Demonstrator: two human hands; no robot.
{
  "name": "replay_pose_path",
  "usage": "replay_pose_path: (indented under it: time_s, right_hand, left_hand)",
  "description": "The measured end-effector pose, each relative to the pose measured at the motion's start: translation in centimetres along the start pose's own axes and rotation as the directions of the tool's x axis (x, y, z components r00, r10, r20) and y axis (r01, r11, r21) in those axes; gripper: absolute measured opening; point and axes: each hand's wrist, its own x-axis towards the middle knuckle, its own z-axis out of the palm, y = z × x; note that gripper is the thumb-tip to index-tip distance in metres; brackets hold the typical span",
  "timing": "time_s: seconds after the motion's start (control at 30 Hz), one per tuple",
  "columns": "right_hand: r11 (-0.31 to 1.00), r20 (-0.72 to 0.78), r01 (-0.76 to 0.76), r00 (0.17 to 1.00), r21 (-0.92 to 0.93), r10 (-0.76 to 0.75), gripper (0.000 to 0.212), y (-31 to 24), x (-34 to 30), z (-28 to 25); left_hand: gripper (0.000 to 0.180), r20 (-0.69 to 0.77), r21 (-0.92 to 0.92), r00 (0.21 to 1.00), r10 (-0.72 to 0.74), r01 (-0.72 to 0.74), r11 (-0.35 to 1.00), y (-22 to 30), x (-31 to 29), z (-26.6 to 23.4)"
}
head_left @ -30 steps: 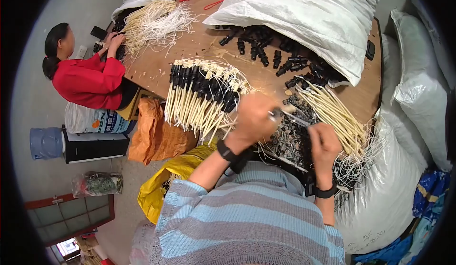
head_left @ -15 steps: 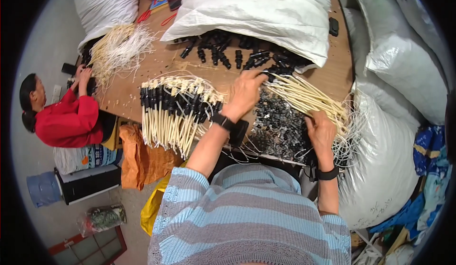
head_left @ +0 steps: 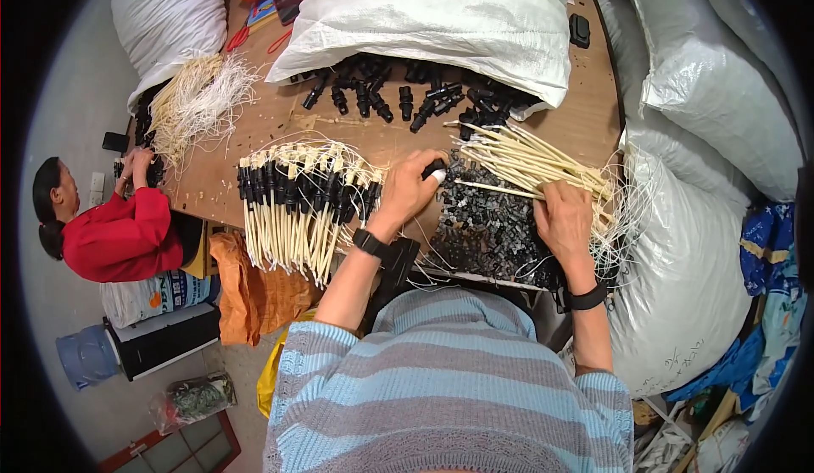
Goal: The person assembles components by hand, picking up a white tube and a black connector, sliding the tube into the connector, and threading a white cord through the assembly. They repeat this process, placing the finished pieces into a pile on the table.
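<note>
My left hand (head_left: pixel 409 189) is closed, with a black plastic fitting (head_left: pixel 433 168) at its fingertips. My right hand (head_left: pixel 565 223) pinches one thin cream rod (head_left: pixel 500 189), whose free end points left toward the fitting with a small gap between them. Beyond my right hand lies a bundle of similar cream rods (head_left: pixel 534 158) trailing thin white cords (head_left: pixel 623 210). Small dark and clear plastic bits (head_left: pixel 483 231) are heaped on the table below both hands. Left of my left hand stands a row of cream rods fitted with black pieces (head_left: pixel 301 197).
A large white sack (head_left: pixel 415 15) spills black fittings (head_left: pixel 360 96) onto the brown table (head_left: pixel 339 134). Full white sacks (head_left: pixel 687 286) crowd the right side. At far left, a person in red (head_left: pixel 123 227) works beside another sack (head_left: pixel 170 19) and a tangle of cords (head_left: pixel 203 108).
My left hand has drawn back from the fittings pile toward me, now with a black fitting. My right hand has pulled one rod leftward from the bundle. The view has shifted slightly.
</note>
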Motion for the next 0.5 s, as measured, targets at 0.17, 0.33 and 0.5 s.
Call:
replay_pose_path:
  time_s: [0.17, 0.33, 0.5]
  right_hand:
    - [0.994, 0.066, -0.101, 0.992, -0.036, 0.103, 0.014, 1.0, -0.4, 0.9]
    - [0.990, -0.006, 0.108, 0.994, 0.085, -0.108, 0.015, -1.5, 0.5, -1.2]
    - [0.959, 0.026, 0.080, 0.996, 0.271, -0.090, 0.014, -2.7, -0.3, -1.1]
  left_hand:
    - [0.021, 0.139, -0.242, 0.957, -0.253, 0.281, 0.929, 0.7, -1.6, -0.6]
    - [0.020, 0.195, -0.288, 0.963, -0.185, 0.236, 0.928, 1.4, -2.6, -0.5]
    - [0.021, 0.144, -0.343, 0.987, -0.078, 0.124, 0.931, 0.3, -2.8, 0.0]
